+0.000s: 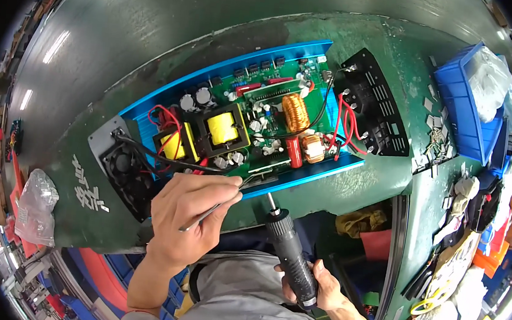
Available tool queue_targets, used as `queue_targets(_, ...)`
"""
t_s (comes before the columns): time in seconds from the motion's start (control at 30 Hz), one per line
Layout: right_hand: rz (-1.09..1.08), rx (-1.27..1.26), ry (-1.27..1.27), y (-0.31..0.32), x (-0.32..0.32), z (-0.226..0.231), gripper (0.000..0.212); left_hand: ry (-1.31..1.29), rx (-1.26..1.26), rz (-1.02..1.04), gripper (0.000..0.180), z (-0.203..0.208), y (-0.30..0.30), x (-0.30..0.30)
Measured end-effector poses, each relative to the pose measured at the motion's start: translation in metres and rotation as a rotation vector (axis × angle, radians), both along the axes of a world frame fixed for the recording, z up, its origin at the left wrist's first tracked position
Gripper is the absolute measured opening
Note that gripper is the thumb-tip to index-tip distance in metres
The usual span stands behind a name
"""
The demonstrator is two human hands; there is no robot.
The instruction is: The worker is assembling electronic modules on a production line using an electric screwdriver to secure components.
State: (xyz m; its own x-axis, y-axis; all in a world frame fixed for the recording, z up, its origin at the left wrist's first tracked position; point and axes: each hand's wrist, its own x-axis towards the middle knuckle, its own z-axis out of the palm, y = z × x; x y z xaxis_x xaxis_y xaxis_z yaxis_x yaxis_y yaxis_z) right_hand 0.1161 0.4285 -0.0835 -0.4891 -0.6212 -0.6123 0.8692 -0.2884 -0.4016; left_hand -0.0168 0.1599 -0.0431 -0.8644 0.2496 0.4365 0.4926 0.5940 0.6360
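Observation:
In front of me lies a blue metal housing point(227, 69) with a green circuit board point(262, 142) inside. My left hand point(187, 215) is closed on a pair of metal tweezers point(201, 217), whose tips reach in over the housing's near wall. My right hand point(324, 286) wraps round the lower end of a black electric screwdriver point(289, 251). Its bit points up at the outer face of that near wall; whether it touches a screw there is too small to tell. The board carries two yellow transformers point(222, 128) and copper coils point(295, 113).
A grey end plate with a black fan point(123, 163) sits at the housing's left end. At the right, a black vented end panel point(376, 103) hangs on red and black wires. Beyond it are loose metal pieces point(437, 139) and a blue bin point(462, 96) holding plastic bags. A clear bag point(37, 208) lies far left.

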Motion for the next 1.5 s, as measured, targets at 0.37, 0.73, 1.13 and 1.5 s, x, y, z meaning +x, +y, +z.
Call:
queue_targets(0.37, -0.071, -0.127, 0.008, -0.006, 0.014, -0.008, 0.081, 0.046, -0.004, -0.063, 0.031, 0.001, 0.000, -0.003)
queue_targets(0.73, -0.005, 0.145, 0.088, -0.017, 0.008, 0.009, 0.065, 0.085, -0.224, -0.289, 0.032, 0.024, 0.018, -0.024)
queue_targets(1.13, 0.100, 0.332, 0.205, -0.018, 0.009, 0.002, 0.037, -0.085, -0.462, 0.012, 0.039, 0.036, 0.000, 0.000)
queue_targets(1.5, 0.075, 0.323, 0.214, -0.019, 0.010, 0.001, 0.042, -0.177, -0.649, 0.011, 0.036, 0.040, 0.011, 0.005)
